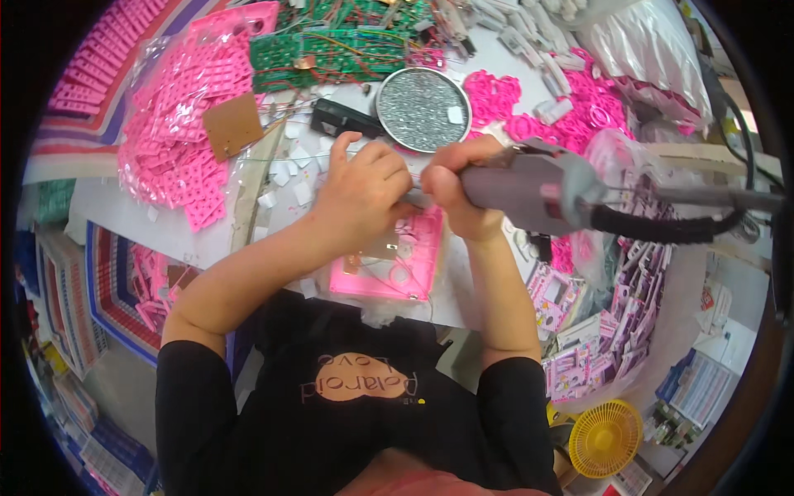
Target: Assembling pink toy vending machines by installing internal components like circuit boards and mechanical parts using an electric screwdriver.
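Observation:
A pink plastic casing [423,252] lies open on the worktable in front of me, with a brown board [382,248] and thin wires inside it. My left hand [364,188] bends over the casing's far edge. Its fingers are closed there, and their tips and whatever they pinch are hidden. My right hand [465,186] is wrapped around the front end of a grey electric screwdriver [529,188], whose tip points down toward the casing's far edge beside the left fingers. Just beyond both hands sits a round metal dish [423,109] full of small screws.
Bagged pink panels [186,124] lie at the left, green circuit boards [331,58] at the back. Pink rings [591,103] and a white bag [649,54] are at the back right. Printed pink parts [600,331] fill a bin at right, above a yellow basket [605,438].

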The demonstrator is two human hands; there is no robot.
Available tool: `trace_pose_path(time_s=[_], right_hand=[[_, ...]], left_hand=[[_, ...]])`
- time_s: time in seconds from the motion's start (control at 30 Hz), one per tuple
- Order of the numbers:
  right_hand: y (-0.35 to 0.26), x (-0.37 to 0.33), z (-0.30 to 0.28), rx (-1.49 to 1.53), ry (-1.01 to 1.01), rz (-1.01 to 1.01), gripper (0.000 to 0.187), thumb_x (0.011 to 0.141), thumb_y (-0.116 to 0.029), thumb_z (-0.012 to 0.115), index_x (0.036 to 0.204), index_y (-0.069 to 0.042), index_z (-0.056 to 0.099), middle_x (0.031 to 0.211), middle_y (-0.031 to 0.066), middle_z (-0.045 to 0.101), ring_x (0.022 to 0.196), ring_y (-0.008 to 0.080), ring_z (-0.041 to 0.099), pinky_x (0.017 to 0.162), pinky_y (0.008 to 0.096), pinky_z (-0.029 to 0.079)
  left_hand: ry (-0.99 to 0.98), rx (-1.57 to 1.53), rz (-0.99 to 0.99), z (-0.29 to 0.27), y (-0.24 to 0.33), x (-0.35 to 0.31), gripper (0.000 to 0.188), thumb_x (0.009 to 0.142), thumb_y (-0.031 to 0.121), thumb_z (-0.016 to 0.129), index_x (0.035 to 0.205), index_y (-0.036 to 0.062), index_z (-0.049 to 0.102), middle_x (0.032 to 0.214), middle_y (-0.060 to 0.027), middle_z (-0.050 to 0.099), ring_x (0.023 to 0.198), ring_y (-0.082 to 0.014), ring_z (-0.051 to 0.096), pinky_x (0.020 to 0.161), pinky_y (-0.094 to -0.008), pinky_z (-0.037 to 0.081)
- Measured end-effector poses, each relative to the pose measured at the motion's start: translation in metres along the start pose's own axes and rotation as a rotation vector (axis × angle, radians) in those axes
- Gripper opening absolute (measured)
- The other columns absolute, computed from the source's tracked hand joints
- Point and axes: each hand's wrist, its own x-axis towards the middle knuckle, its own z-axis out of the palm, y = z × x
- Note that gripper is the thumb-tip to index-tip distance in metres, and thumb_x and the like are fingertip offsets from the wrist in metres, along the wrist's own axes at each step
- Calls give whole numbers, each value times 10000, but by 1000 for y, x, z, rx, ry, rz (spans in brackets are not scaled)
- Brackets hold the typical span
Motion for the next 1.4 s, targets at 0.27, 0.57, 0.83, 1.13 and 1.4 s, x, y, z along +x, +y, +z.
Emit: trace_pose_path(time_s=[0.27,0.57,0.83,1.13,1.4], right_hand=[[-20,27,-50,589,-1,316,404,928,-157,680,1293,-21,568,1092,119,662,975,197,639,841,322,524],[-25,-23,-179,-1446,-149,1005,355,845,-328,726,956,9,746,902,213,723,828,376,704,753,458,535],[11,-37,-165,-1401,93,720,536,805,-255,794,1253,-12,630,881,175,728,811,350,697,735,435,531],[-56,-42,-93,-443,195,781,266,905,-89,722,1167,-44,722,753,32,668,632,59,603,540,219,455],[-55,-90,20,-665,44,245,204,814,-101,797,1005,-55,744,760,59,649,643,192,566,603,305,467]], left_hand=[[-116,-246,9,-21,-13,4,395,795,157,779,1142,61,617,1230,-157,647,1162,-362,608,1037,-516,427],[-571,-108,-619,-243,-9,-140,362,697,33,746,1020,11,586,1155,-201,625,1062,-402,606,930,-457,493],[-347,84,-378,-193,8,-157,541,692,76,801,1198,37,615,1198,-175,634,1128,-406,581,984,-462,461],[-285,-467,-187,-51,37,-71,225,849,122,750,1034,37,655,956,-133,686,874,-298,680,743,-379,534],[-111,-513,-177,1,26,-67,209,869,131,736,1042,40,663,870,-106,660,771,-292,661,662,-388,524]])
